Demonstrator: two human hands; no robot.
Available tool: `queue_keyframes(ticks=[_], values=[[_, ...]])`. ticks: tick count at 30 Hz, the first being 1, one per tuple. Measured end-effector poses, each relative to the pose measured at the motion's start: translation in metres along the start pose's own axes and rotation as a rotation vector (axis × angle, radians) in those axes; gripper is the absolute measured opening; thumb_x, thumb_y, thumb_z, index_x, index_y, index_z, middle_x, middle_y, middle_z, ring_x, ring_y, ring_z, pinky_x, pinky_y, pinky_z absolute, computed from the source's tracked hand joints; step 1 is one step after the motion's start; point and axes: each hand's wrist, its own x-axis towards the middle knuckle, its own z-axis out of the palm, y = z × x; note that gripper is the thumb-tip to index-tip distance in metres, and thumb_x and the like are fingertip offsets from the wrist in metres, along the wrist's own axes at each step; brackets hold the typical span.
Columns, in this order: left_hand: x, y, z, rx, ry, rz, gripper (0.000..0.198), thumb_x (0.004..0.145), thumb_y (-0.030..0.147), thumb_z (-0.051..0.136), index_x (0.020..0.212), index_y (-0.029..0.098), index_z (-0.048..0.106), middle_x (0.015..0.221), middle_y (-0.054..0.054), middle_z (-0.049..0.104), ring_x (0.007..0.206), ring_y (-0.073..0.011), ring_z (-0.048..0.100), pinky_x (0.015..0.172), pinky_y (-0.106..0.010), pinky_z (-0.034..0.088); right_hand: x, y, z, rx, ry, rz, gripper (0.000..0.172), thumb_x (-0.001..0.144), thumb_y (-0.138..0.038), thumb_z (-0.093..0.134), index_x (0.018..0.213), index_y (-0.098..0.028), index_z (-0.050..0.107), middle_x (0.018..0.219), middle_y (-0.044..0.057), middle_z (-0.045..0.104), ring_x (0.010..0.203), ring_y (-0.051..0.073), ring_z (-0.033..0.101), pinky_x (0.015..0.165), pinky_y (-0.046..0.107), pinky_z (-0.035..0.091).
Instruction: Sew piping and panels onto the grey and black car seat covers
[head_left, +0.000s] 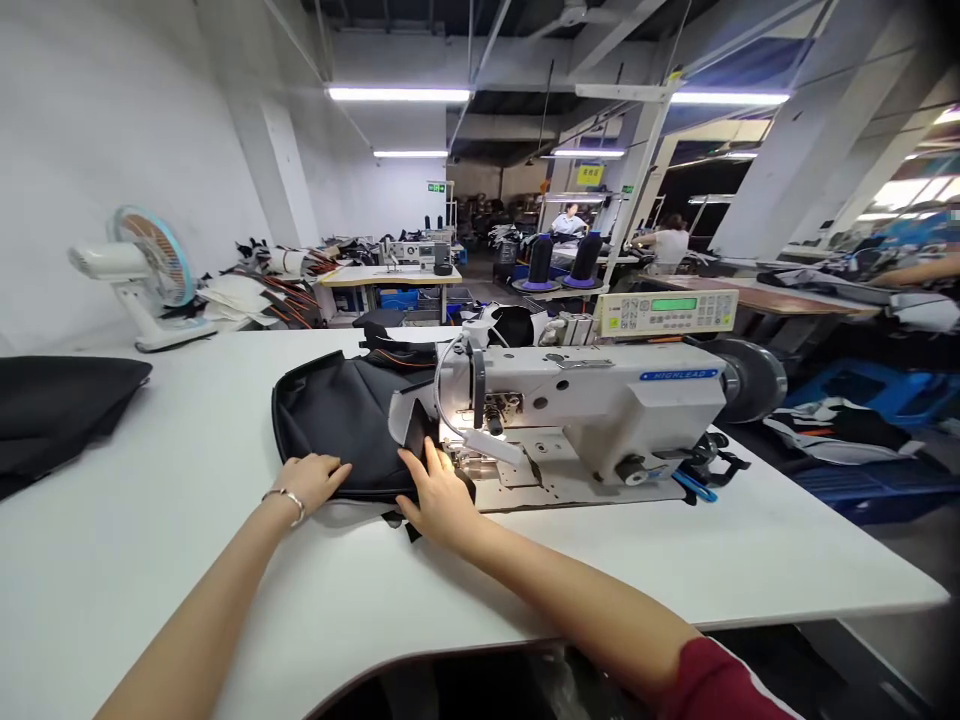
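A black sewn fabric piece (337, 420), which looks like part of a bag with a piped edge, lies on the white table left of the sewing machine (592, 390). My left hand (315, 480), with a bracelet at the wrist, grips its near left edge, the thumb hidden. Close to the needle area, my right hand (435, 495) holds the near right edge, thumb below and fingers on top. A grey flap (405, 420) stands up from the piece just beyond my right fingers. The machine's lamp lights the spot beside the presser foot, where the fabric's end is partly hidden.
A control panel (667, 312) with a green display sits behind the machine. Two black thread cones (540, 262) stand further back. A fan (142, 270) is at the back left, more black fabric (60, 410) at the left edge. Other people work at tables in the background.
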Motion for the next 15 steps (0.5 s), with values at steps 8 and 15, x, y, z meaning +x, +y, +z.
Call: queue_keyframes(ticks=[8, 15], values=[[-0.092, 0.011, 0.016, 0.159, 0.057, 0.080, 0.057, 0.099, 0.041, 0.017, 0.086, 0.018, 0.067, 0.091, -0.013, 0.072, 0.089, -0.0268, 0.064, 0.083, -0.039, 0.044, 0.012, -0.026, -0.006, 0.068, -0.121, 0.112, 0.071, 0.089, -0.058, 0.055, 0.150, -0.029, 0.034, 0.147, 0.017, 0.038, 0.133, 0.035, 0.038, 0.105, 0.050, 0.037], [-0.245, -0.006, 0.054, 0.100, -0.078, -0.068, 0.049, 0.091, 0.050, 0.032, 0.077, 0.022, 0.069, 0.075, -0.013, 0.070, 0.077, -0.0320, 0.067, 0.071, -0.043, 0.048, -0.005, -0.055, 0.000, 0.395, -0.070, 0.040, 0.066, 0.067, -0.011, 0.071, 0.129, -0.030, 0.058, 0.117, 0.010, 0.062, 0.113, 0.031, 0.054, 0.098, 0.047, 0.043]])
